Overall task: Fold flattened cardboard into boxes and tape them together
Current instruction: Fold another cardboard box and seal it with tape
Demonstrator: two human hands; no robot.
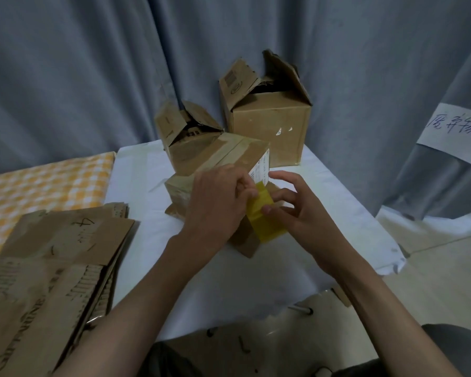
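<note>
A small brown cardboard box (218, 159) with a white label lies tilted on the white table (324, 202) in front of me. A yellow roll of tape (267, 221) sits against its near side. My left hand (215, 205) pinches the tape's loose end near the label, fingers curled over it. My right hand (294, 205) holds the roll with thumb and curled fingers. The box's near face is mostly hidden behind both hands.
Two folded boxes with open top flaps stand behind: a small one (185, 129) and a larger one (269, 121). A stack of flattened cardboard (52, 262) lies at the left over a yellow checked cloth (38, 183). Grey curtains hang behind; the floor shows at right.
</note>
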